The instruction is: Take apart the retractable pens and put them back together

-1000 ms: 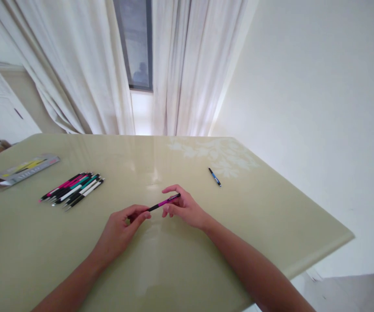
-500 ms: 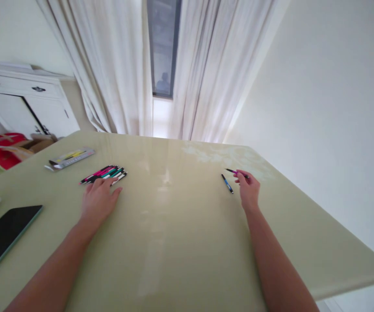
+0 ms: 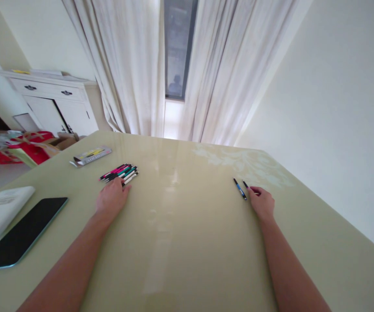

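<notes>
At the near edge of a pile of pens (image 3: 118,172), my left hand (image 3: 112,198) has its thumb and fingers closed about the end of a white pen (image 3: 131,178). Pink, green, black and white barrels lie side by side in that pile. On the right of the table, my right hand (image 3: 262,203) pinches a dark purple pen (image 3: 245,185), mostly covered by the fingers. Just left of it, a blue pen (image 3: 239,189) with dark ends lies on the tabletop, roughly parallel to the held one.
A crumpled pen box (image 3: 92,156) lies behind the pile on the table (image 3: 187,242). At the left are a dark-screened tablet (image 3: 24,234) and a white device (image 3: 4,210). Beyond stand a white cabinet (image 3: 69,104), red boxes (image 3: 35,145) and curtains (image 3: 131,65).
My right hand has lowered the purple pen to the table beside the blue pen. My left fingers have drawn in around a white pen. The view has turned a little left.
</notes>
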{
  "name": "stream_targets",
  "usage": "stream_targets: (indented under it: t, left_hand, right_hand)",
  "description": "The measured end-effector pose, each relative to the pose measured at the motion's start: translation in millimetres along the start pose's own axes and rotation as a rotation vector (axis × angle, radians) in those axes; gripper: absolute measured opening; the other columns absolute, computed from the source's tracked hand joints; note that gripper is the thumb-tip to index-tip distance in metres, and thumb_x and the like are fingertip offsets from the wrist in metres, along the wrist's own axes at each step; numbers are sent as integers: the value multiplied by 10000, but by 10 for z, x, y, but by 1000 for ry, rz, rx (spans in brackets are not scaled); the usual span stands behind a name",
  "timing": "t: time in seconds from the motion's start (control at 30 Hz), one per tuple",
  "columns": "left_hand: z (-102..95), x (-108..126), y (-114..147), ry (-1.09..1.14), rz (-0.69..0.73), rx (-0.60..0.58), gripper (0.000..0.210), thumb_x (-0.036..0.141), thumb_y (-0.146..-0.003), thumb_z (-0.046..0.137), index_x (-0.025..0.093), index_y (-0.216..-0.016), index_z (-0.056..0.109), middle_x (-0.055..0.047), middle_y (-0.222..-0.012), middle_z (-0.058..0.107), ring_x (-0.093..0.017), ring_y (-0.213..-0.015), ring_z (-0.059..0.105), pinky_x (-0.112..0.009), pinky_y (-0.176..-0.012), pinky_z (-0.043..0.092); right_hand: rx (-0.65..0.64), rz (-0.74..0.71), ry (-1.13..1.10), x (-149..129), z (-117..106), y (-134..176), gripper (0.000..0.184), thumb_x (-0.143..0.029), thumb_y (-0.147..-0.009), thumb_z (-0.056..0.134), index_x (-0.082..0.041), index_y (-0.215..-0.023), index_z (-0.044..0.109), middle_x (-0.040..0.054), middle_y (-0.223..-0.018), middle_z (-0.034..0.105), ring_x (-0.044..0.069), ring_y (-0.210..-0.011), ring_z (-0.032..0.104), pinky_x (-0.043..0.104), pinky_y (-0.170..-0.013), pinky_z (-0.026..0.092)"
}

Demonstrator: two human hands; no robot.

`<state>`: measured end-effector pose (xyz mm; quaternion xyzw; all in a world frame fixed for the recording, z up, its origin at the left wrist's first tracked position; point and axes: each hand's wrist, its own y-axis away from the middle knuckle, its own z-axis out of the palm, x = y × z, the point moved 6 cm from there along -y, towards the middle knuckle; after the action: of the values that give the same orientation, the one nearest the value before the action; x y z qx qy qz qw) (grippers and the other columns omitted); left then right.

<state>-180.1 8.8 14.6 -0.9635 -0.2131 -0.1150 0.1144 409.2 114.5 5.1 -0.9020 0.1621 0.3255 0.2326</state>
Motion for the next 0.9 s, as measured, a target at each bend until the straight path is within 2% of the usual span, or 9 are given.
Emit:
stream_targets:
  t: [0.1, 0.17, 0.27, 0.33, 0.4, 0.5, 0.6, 0.67, 0.9]
  left_hand:
    - [-78, 170, 75, -64, 122, 66, 278, 304, -962, 452, 178, -1045, 685, -158, -1087, 681, -354, -1047, 637, -452, -884, 498]
    - [-90, 343, 137, -91, 257, 94, 263, 289, -964, 457, 205, -1001, 704, -145, -1140, 663, -363, -1124, 587, -477, -939, 464]
    - [-7, 485, 166, -59, 344, 40, 262, 261, -989, 416, 205, -1006, 672, -133, -1123, 672, -349, -1088, 581, -499, -931, 442]
    - [49, 524, 169, 37, 350, 5, 215, 242, -980, 436, 191, -1003, 644, -129, -1066, 683, -328, -1040, 592, -468, -904, 448]
    - [93, 630, 245, 193, 404, -44, 139, 238, -956, 499, 187, -974, 626, -108, -1000, 684, -292, -974, 607, -415, -869, 460]
    - [138, 1002, 579, 436, 579, -174, 85, 260, -957, 554, 204, -948, 616, -59, -948, 673, -231, -882, 614, -353, -822, 475]
    - [122, 1420, 997, 581, 748, -237, 77, 248, -985, 554, 214, -944, 610, -38, -940, 669, -210, -912, 611, -334, -847, 484]
    - [105, 1583, 1171, 626, 829, -241, 72, 244, -993, 558, 215, -963, 617, -42, -966, 676, -213, -962, 609, -337, -876, 485]
    - [177, 1438, 1087, 711, 686, -328, 113, 308, -1004, 569, 210, -958, 602, -28, -960, 648, -173, -849, 621, -294, -798, 503]
  right_hand:
    - [69, -106, -39, -282, -50, 63, 526, -557, -849, 515, -126, -1017, 765, 177, -962, 748, 303, -862, 671, 467, -844, 501]
    - [63, -285, -104, -648, -7, 248, 562, -572, -922, 451, -116, -1079, 739, 185, -1047, 732, 292, -913, 668, 448, -862, 508]
    - [-224, -631, -159, -1292, 279, 813, 481, -528, -1005, 442, -157, -1162, 705, 166, -1110, 719, 270, -968, 663, 441, -923, 503]
    - [-426, -867, -85, -1626, 478, 1294, 422, -490, -1016, 494, -209, -1287, 652, 150, -1226, 691, 294, -1126, 623, 484, -1018, 460]
    - [-618, -1047, -49, -1815, 615, 1701, 534, -509, -986, 570, -232, -1441, 530, 149, -1370, 619, 296, -1250, 567, 480, -1068, 445]
    - [-697, -1142, -61, -1895, 663, 1941, 645, -505, -963, 620, -229, -1513, 428, 161, -1460, 545, 290, -1326, 507, 468, -1095, 431]
    - [-740, -1196, -56, -1872, 670, 1950, 278, -322, -1003, 588, -213, -1254, 635, 120, -1245, 673, 254, -1139, 599, 406, -984, 479]
    - [-770, -1233, -39, -1859, 666, 1941, 136, -202, -1000, 560, -203, -1057, 683, 84, -1085, 707, 220, -999, 621, 359, -906, 483]
    - [-760, -1307, -2, -1937, 629, 2062, 196, -292, -1036, 514, -183, -1113, 659, 88, -1033, 687, 219, -952, 607, 344, -876, 473]
